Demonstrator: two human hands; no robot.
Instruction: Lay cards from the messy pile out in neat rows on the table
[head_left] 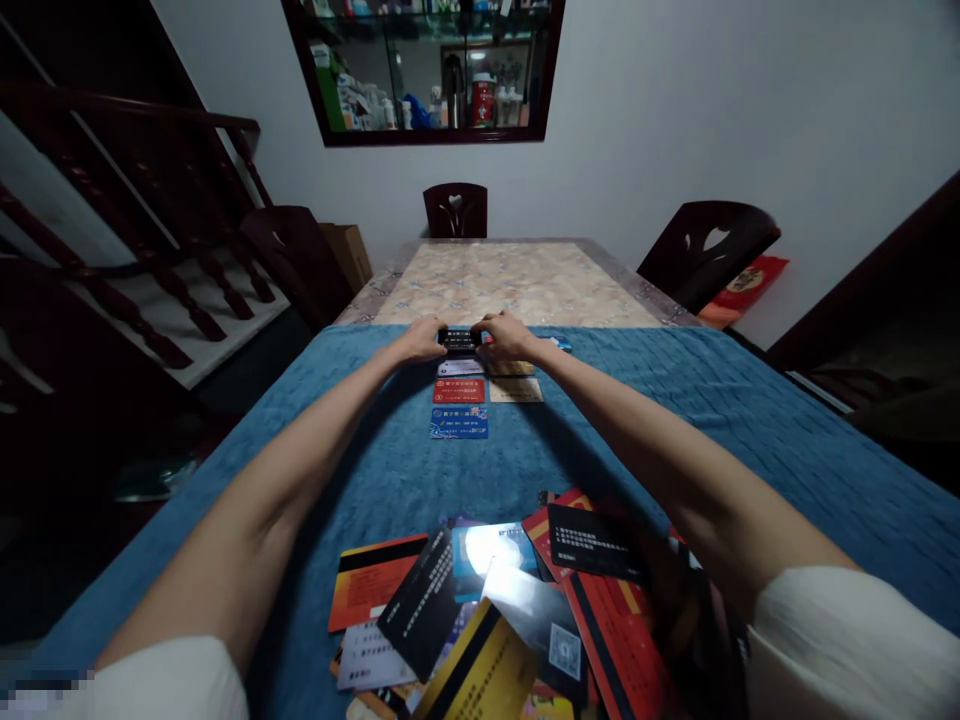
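One black card (460,342) lies at the far end of a column of cards, straight ahead of the person, with its long axis running left to right between the hands. The left hand (422,340) has its fingers closed on the left end; the right hand (507,337) pinches the right end, so neither is clearly nearer, and the card spans the gap between them. Whether it rests flat or is slightly raised, I cannot tell. Just on the near side of it comes a white card (460,368), then a red card (459,391), then a blue card (459,422), all with their long sides crosswise like the black one. To the right of these, a second column shows a cream card (516,389) and, beyond it, a gold card (512,368) partly under the shadow of the right hand. Farther out, well apart on the near side, a loose pile (480,665) of cards lies at mixed angles between the forearms. All of it sits on a blue cloth (390,460) that covers the near part of the bench (510,280).
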